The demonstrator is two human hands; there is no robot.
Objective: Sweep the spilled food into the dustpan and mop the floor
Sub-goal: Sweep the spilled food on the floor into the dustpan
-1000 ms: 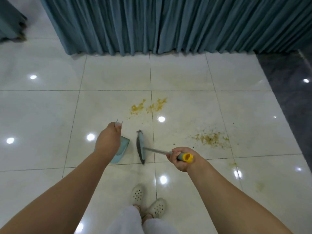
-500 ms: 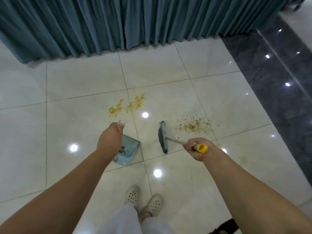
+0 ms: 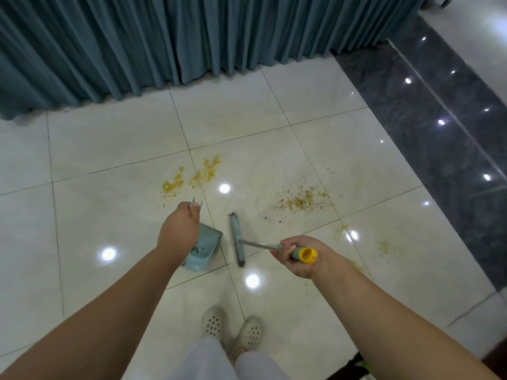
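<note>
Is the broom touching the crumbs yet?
No, the broom head sits beside the dustpan, with bare tile between it and the crumbs farther right.

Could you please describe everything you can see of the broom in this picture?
The broom has a narrow blue-green head with dark bristles, a thin metal shaft and a grey grip ending in a yellow cap. The right hand grips that handle. The head sits low over the white tiled floor, right of the dustpan, apart from it; floor contact is unclear.

The single wide-angle camera on my head looks forward and steeply down, close over my forearms, taking in the glossy cream tiled floor (image 3: 315, 127) out to the pleated teal curtain (image 3: 192, 37).
</note>
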